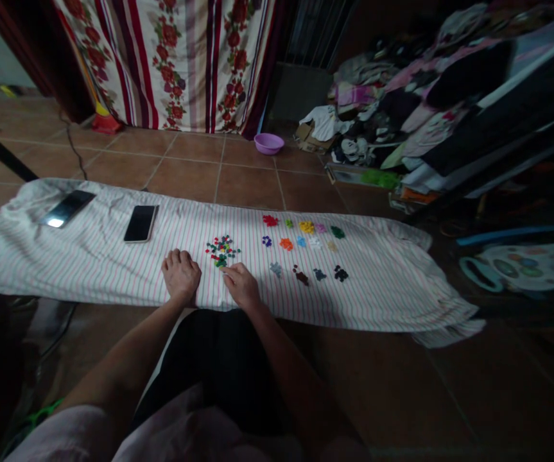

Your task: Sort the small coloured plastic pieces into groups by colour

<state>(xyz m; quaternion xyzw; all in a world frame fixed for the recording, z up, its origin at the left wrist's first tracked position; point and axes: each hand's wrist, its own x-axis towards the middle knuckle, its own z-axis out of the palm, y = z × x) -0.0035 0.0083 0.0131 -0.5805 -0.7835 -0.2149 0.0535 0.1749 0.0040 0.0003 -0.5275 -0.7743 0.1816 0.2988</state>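
Observation:
My left hand (181, 274) lies palm down on the striped cloth (108, 269), fingers loosely spread, with nothing in it. To its right is a mixed pile of small pieces (222, 248), mostly green and red with a few other colours. My right hand (242, 285) is at the near edge of that pile, index finger stretched out and touching green pieces; its other fingers are partly hidden. Farther right, small single-colour heaps lie in rough rows, among them red pieces (270, 221), yellow pieces (307, 227), orange pieces (286, 244), brown pieces (300, 276) and black pieces (341, 273).
Two phones, a dark phone (140, 224) and one with a bright reflection (70, 208), lie on the cloth's left part. Beyond, on the tiled floor, stand a purple basin (269, 144) and a floral curtain (175, 64). Heaped clothes (382, 96) fill the back right.

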